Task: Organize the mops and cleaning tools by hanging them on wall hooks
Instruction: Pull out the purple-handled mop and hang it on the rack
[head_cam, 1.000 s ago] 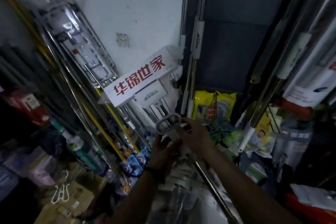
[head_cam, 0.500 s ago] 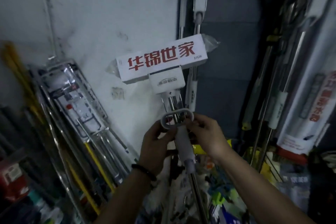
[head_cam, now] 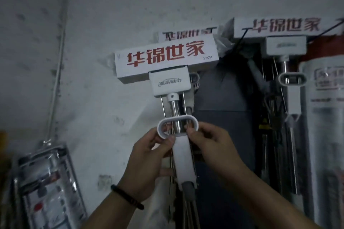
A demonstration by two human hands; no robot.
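A sponge mop stands head-up against the white wall, its head in a white box [head_cam: 166,59] with red characters. Below the head, a white oval pull handle [head_cam: 177,126] rides on the steel shaft. My left hand [head_cam: 149,161] pinches the left side of that oval handle, and my right hand [head_cam: 210,145] pinches its right side. The white sleeve [head_cam: 183,161] under the handle runs down between my hands. No wall hook is visible behind the mop head.
A second boxed mop [head_cam: 286,42] of the same kind hangs at the upper right with its own oval handle [head_cam: 292,79]. Wrapped metal tools [head_cam: 46,188] lean at the lower left. A dark panel [head_cam: 223,117] and several poles fill the right side.
The mop has been raised from low among the clutter to high against the wall, and its head has turned level. Both hands moved up with the oval handle.
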